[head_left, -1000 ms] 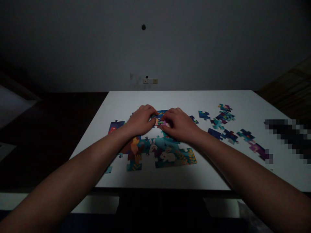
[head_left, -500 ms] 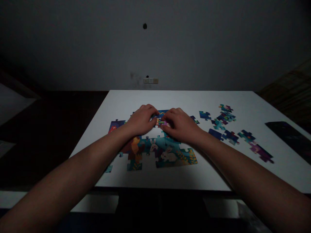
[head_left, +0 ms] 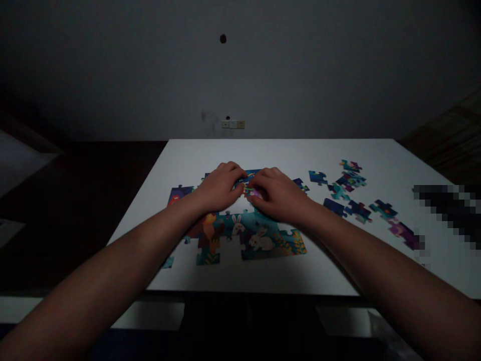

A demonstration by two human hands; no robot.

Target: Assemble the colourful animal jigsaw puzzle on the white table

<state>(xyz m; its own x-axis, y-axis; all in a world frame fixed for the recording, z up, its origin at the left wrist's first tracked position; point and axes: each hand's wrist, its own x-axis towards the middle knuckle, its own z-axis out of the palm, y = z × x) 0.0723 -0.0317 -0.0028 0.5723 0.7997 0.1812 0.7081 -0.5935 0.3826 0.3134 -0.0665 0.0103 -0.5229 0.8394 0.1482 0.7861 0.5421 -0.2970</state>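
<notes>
Setting: a white table [head_left: 263,150] in a dim room, seen from above and behind the hands.
Left hand [head_left: 218,188]: palm down, fingers curled, fingertips pressing on a small puzzle piece [head_left: 251,189]; it does not lift the piece.
Right hand [head_left: 280,195]: palm down, fingers bent, fingertips on the same piece from the other side; whether it pinches or only presses cannot be told.
Piece in hand: lies flat between the two sets of fingertips, at the far edge of the assembled puzzle section [head_left: 259,238], mostly hidden by the fingers.
Key relation: the piece sits directly ahead of both hands, on the midline; the two hands are equally near, touching it from left and right.
Axis: the long side of the assembled section runs left to right across the table, and the piece lies just beyond it, touching or nearly touching its upper row.
Gap: a white patch of table shows just below the fingertips, inside the picture area.
Loose pieces [head_left: 347,193]: scattered well apart, off the right hand's side.
Blurred dark object [head_left: 447,205]: near the right table edge.
</notes>
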